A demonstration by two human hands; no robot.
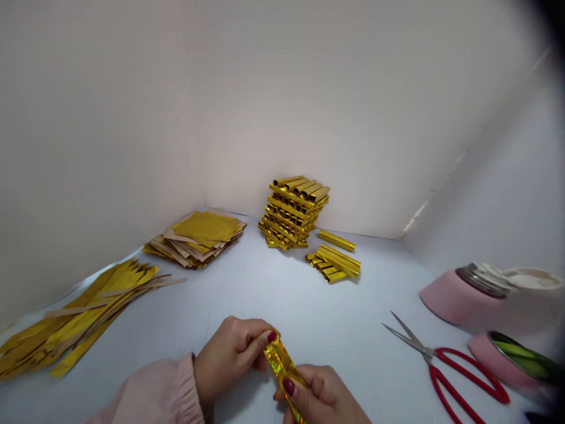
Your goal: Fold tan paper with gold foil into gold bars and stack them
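Observation:
Between my two hands is a folded strip of shiny gold foil paper, slanting from upper left to lower right above the table. The thumb and fingers of my left hand pinch its far end. Lower down, my right hand grips the near part, its thumb pressed on the foil. The bottom end of the strip runs out of the picture. Farther back stands a crisscross stack of folded gold paper tubes. Beside it lie a smaller pile of tubes and a single tube.
At left lie a stack of gold and brown paper sheets and a heap of long cut strips. Red-handled scissors lie spread at right, near a pink flask and a pink cup. White walls border the table.

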